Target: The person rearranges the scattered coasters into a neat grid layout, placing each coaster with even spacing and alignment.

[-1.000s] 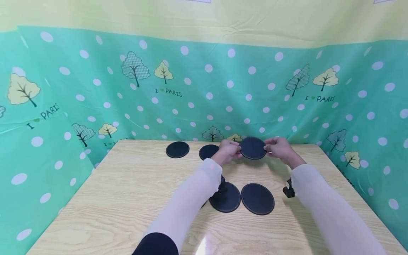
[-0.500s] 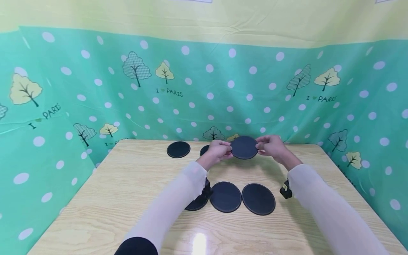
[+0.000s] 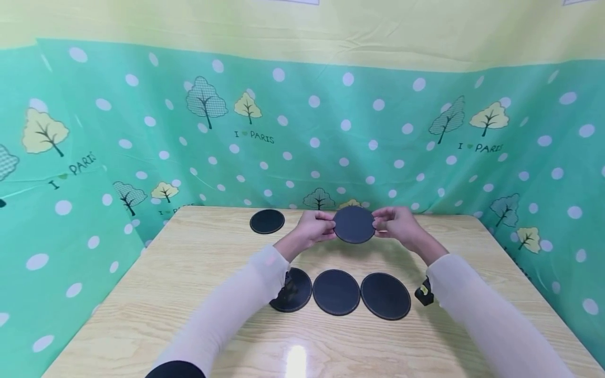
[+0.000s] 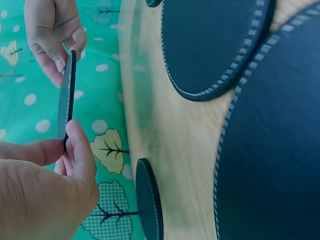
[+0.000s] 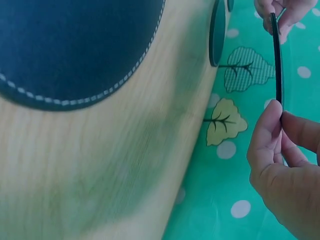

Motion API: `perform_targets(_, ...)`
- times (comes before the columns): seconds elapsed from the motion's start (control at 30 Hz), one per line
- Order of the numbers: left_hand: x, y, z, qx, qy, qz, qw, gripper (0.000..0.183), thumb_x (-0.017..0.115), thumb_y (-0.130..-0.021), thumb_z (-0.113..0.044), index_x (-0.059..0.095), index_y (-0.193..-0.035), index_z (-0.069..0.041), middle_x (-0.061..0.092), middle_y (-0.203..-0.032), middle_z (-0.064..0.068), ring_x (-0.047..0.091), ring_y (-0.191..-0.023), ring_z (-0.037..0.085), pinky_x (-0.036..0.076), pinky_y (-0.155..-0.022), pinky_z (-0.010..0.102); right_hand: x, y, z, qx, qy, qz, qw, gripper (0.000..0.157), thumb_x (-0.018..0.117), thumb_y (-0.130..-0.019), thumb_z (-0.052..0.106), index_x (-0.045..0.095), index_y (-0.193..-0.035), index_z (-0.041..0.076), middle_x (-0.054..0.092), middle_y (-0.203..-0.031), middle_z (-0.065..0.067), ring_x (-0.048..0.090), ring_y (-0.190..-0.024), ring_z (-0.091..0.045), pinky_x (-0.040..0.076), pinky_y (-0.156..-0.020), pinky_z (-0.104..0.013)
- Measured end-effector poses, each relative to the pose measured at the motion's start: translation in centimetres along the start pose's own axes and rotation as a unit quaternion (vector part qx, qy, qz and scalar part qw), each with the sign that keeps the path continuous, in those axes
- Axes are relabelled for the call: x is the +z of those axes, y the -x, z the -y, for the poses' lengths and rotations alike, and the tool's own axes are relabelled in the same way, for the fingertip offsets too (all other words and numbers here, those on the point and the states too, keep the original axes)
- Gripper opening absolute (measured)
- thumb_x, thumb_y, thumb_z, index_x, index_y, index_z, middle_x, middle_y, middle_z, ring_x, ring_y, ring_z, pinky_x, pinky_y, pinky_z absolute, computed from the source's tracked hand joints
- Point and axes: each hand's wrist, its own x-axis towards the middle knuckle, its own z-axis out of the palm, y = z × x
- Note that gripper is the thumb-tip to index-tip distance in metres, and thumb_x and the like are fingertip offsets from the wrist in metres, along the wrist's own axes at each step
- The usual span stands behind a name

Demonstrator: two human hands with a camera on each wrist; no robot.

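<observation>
A round black coaster [image 3: 354, 224] with a stitched rim is held up between both hands over the back of the table. My left hand [image 3: 314, 227] pinches its left edge between thumb and fingers, while my right hand [image 3: 396, 227] pinches the right edge. Seen edge-on in the left wrist view, the coaster [image 4: 67, 100] spans the gap from one hand to the other. The right wrist view also shows the thin coaster [image 5: 277, 65] gripped at both ends. Behind the left hand in the head view, another coaster lies hidden.
At the back left of the wooden table [image 3: 189, 262] lies one black coaster [image 3: 267, 221]. Nearer sits a row: a left coaster [image 3: 300, 289] partly covered by the left sleeve, a middle coaster [image 3: 336, 292] and a right coaster [image 3: 385, 295]. A green dotted curtain [image 3: 283, 173] hangs behind.
Both hands have carried the held coaster leftward along the back of the table. The left arm has swung left, uncovering more of the front row and covering the second back coaster.
</observation>
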Motion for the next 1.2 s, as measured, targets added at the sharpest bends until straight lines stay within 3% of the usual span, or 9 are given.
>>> perform_targets(0.3,-1.1,2.5,0.4,0.016,-0.009,0.008,0.9998,0.017,0.063,-0.095,0.01,0.058,-0.111,0.006,0.06,-0.087,0.011,0.063,-0.074,0.019,0.062,-0.092,0.045,1.3,1.1,0.0,0.002,-0.011,0.017,1.0,0.032,0.057,-0.1,-0.008,0.054,-0.131,-0.014,0.063,-0.108,-0.018,0.068,-0.087,-0.014,0.064,-0.082,-0.031)
perform_targets(0.67,-2.6,5.2,1.0,0.019,-0.034,0.018,0.9991,0.022,0.063,-0.096,0.007,0.056,-0.116,0.005,0.058,-0.095,0.012,0.064,-0.077,0.019,0.064,-0.088,0.041,2.9,2.7,-0.4,0.004,-0.024,0.047,0.999,0.041,0.061,-0.096,-0.012,0.052,-0.136,-0.011,0.058,-0.104,-0.019,0.065,-0.085,-0.017,0.064,-0.085,-0.036)
perform_targets(0.93,-3.7,6.9,1.6,0.02,-0.051,0.025,0.9982,0.035,0.063,-0.095,0.008,0.057,-0.13,0.003,0.059,-0.093,0.012,0.064,-0.074,0.018,0.066,-0.078,0.035,4.1,4.0,-0.3,0.007,-0.024,0.068,0.997,0.047,0.061,-0.096,-0.012,0.052,-0.141,-0.004,0.057,-0.105,-0.022,0.065,-0.086,-0.02,0.063,-0.088,-0.044)
perform_targets(1.2,-4.8,8.7,1.9,0.021,-0.08,0.038,0.9958,0.039,0.063,-0.096,0.006,0.058,-0.135,-0.002,0.063,-0.095,0.012,0.065,-0.075,0.017,0.065,-0.082,0.039,5.1,5.1,-0.4,0.01,-0.042,0.103,0.994,0.051,0.059,-0.095,-0.013,0.049,-0.144,-0.004,0.058,-0.101,-0.019,0.068,-0.086,-0.021,0.065,-0.084,-0.041)
